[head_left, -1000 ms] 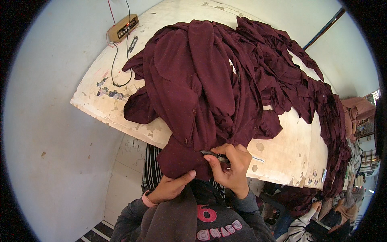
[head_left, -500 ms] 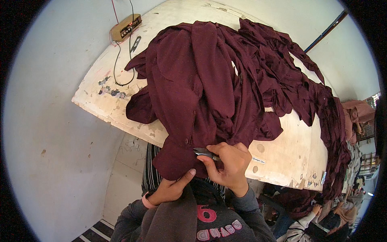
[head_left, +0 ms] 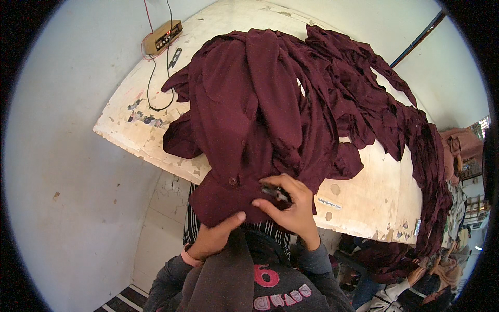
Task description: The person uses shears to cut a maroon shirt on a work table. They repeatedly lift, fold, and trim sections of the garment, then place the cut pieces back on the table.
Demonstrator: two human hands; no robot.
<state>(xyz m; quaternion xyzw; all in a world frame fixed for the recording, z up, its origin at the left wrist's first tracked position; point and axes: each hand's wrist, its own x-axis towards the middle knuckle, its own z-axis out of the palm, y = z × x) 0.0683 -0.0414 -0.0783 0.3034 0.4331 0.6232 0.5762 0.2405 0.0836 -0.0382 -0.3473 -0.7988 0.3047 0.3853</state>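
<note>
A dark maroon garment [head_left: 224, 99] drapes over the table's front edge, its lower end pulled toward me. My left hand [head_left: 214, 238] grips that near end, with the thumb on top and the fingers hidden beneath the cloth. Small thread snips [head_left: 275, 192] sit between the thumb and fingers of my right hand [head_left: 297, 209], their tips pointing left just over the fabric. A round button [head_left: 233, 181] shows on the cloth, left of the snips. Whether the blades touch any thread is too small to see.
More maroon garments [head_left: 358, 88] stretch across the worn pale table [head_left: 358, 208] and hang off its right side. A brown box with wires [head_left: 163, 37] and a dark cutter [head_left: 175, 57] lie at the far left. Another person's sleeve [head_left: 390, 292] shows at lower right.
The near end of the garment has shifted slightly left and up, and the button shows more plainly. My right hand has moved a little up and left with the snips; my left hand has shifted slightly.
</note>
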